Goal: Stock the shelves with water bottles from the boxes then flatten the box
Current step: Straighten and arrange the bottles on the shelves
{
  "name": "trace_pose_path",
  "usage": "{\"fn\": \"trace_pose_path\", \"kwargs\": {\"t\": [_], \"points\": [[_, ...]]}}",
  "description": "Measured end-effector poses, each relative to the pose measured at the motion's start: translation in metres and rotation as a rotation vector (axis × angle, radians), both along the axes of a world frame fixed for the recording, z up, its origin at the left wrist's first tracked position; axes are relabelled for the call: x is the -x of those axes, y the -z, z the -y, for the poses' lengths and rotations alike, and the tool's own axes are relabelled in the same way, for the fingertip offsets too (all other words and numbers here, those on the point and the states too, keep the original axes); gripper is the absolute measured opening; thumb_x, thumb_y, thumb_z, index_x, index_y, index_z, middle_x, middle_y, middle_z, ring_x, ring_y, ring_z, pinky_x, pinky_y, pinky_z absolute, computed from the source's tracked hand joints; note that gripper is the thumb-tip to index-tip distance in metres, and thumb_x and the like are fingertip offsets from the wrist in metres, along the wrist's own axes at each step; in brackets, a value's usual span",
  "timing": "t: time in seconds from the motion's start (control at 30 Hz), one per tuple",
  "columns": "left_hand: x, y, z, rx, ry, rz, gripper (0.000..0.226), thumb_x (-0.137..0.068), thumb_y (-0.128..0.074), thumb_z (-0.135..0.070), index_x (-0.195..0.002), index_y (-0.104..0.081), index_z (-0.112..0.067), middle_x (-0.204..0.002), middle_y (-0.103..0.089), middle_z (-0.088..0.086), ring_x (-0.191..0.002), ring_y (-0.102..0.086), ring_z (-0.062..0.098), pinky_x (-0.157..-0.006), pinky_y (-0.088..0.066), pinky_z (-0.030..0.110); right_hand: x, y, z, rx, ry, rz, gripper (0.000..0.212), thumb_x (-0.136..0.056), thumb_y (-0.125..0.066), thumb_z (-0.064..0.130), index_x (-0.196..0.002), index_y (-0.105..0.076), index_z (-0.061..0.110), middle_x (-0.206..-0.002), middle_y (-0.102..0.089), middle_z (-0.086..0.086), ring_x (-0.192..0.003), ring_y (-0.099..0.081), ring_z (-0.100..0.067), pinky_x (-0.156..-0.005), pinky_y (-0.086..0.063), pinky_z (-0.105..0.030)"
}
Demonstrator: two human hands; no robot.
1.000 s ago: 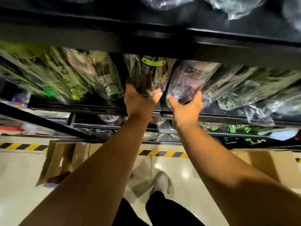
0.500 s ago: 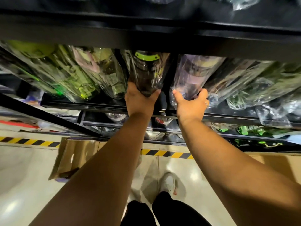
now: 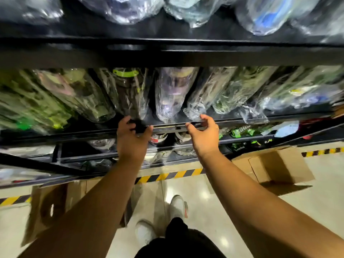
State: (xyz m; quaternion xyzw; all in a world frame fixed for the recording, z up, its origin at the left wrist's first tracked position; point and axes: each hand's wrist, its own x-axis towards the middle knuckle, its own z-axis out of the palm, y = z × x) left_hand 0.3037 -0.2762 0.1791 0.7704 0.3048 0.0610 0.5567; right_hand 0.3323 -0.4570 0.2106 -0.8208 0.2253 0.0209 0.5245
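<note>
Black shelf [image 3: 74, 131] carries wrapped bottles [image 3: 171, 94] base-out; left grip [image 3: 134, 140] curls around the dark bottle [image 3: 128, 94], apparently seating it; right grip [image 3: 202, 135] is loosely spread, empty.

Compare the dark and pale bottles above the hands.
The dark bottle is near-black with a green band; the pale bottle is clear with a lilac tint. The left hand grips the dark bottle's near end; the pale bottle is untouched. Both lie plastic-wrapped on one shelf.

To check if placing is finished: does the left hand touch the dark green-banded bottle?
Touching: the head view shows the left hand with finger and thumb round the base of the dark bottle.
</note>
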Motion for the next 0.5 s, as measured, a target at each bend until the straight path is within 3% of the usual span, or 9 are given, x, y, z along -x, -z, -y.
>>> {"fn": "trace_pose_path", "kwargs": {"t": [0.07, 0.13, 0.23, 0.37, 0.5], "points": [[0.006, -0.008, 0.024, 0.063, 0.047, 0.002, 0.046, -0.082, -0.081, -0.025, -0.121, -0.059, -0.012, -0.106, -0.063, 0.005, -0.086, -0.067, 0.004, -0.086, -0.053, 0.025, 0.006, 0.0, 0.023, 0.006, 0.057, -0.004, 0.05, -0.082, -0.078, 0.029, -0.126, -0.055, 0.02, -0.125, -0.05, -0.008, -0.116, -0.053, -0.025, -0.105, -0.042, -0.042], [0.012, -0.02, 0.054, 0.097, 0.136, -0.008, 0.036, -0.083, -0.081, -0.028, -0.112, -0.063, -0.018, -0.103, -0.065, -0.001, -0.089, -0.066, 0.01, -0.092, -0.052, 0.032, 0.009, -0.002, 0.045, 0.014, 0.09, -0.008, 0.056, -0.081, -0.079, 0.032, -0.129, -0.053, 0.019, -0.129, -0.052, -0.011, -0.118, -0.053, -0.025, -0.102, -0.043, -0.037], [0.013, -0.037, 0.097, 0.127, 0.311, 0.032, 0.06, -0.082, -0.081, -0.032, -0.131, -0.053, -0.017, -0.125, -0.056, -0.002, -0.108, -0.057, 0.014, -0.095, -0.047, 0.029, 0.006, -0.007, 0.073, 0.051, 0.081, -0.029, 0.068, -0.082, -0.078, 0.035, -0.139, -0.046, 0.019, -0.137, -0.049, -0.011, -0.117, -0.052, -0.02, -0.096, -0.041, -0.029], [-0.019, -0.042, 0.128, 0.152, 0.321, 0.015, 0.093, -0.079, -0.082, -0.039, -0.152, -0.029, -0.018, -0.153, -0.036, 0.005, -0.135, -0.043, 0.022, -0.112, -0.039, 0.04, -0.011, -0.013, 0.101, 0.056, 0.04, -0.035, 0.089, -0.082, -0.078, 0.039, -0.153, -0.028, 0.019, -0.153, -0.037, -0.009, -0.138, -0.04, -0.023, -0.113, -0.035, -0.036], [-0.055, -0.033, 0.143, 0.078, 0.278, -0.02, 0.101, -0.078, -0.084, -0.038, -0.155, -0.021, -0.017, -0.158, -0.03, 0.008, -0.143, -0.036, 0.025, -0.117, -0.033, 0.043, -0.042, -0.01, 0.116, 0.05, -0.012, -0.04, 0.094, -0.083, -0.078, 0.039, -0.155, -0.022, 0.017, -0.156, -0.035, -0.007, -0.142, -0.035, -0.023, -0.115, -0.032, -0.037]]}}
